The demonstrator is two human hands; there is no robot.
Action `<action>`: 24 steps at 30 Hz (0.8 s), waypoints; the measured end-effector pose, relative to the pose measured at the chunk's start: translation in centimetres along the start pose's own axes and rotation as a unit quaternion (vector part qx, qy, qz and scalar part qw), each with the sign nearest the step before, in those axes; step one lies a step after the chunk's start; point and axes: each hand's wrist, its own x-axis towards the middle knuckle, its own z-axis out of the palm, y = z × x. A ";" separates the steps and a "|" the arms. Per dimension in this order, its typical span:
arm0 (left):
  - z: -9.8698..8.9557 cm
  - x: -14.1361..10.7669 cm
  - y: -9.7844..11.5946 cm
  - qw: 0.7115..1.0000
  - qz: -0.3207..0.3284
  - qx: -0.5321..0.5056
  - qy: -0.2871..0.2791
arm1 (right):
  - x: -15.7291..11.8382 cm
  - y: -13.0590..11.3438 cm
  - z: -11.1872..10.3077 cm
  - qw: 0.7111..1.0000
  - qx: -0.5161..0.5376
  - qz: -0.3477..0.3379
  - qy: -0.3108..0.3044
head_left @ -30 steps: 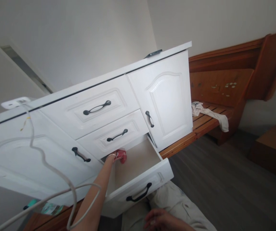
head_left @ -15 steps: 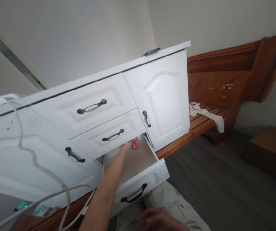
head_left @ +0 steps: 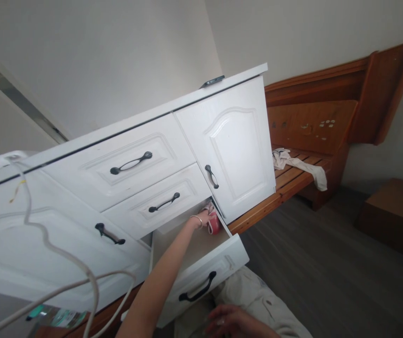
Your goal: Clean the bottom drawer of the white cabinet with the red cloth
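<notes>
My left hand (head_left: 204, 218), with a thin bracelet at the wrist, reaches into the pulled-out bottom drawer (head_left: 194, 241) of a white cabinet (head_left: 166, 136). Its fingers are closed on a red item with a pale edge (head_left: 214, 224), at the drawer's right side. A pale, crumpled thing lies just behind the hand, too small to make out. My right hand (head_left: 234, 320) is low in front of the drawer, near my light trousers, its fingers loosely bent and apart, nothing visible in them.
A dark flat object (head_left: 213, 81) and a white device (head_left: 2, 160) sit on the cabinet top. A pale cable (head_left: 60, 251) hangs across the left front. To the right, white cloth (head_left: 307, 170) lies on a slatted wooden frame (head_left: 282, 180); a brown box (head_left: 398, 211) stands beyond.
My left hand has moved right and slightly forward in the drawer with the red item, now at the right side. The view has shifted slightly. My right hand has hardly moved.
</notes>
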 end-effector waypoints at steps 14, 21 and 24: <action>4.3 -9.0 3.9 0.967 0.176 0.162 -0.087 | -0.9 -0.9 1.0 0.999 0.028 0.013 -0.019; 2.2 -19.9 2.8 0.966 0.214 0.050 0.136 | -1.4 -1.3 1.5 1.000 -0.005 0.002 -0.027; 3.9 -23.9 0.6 0.947 0.194 -0.130 0.223 | -1.8 -1.6 1.9 0.999 -0.028 -0.022 -0.039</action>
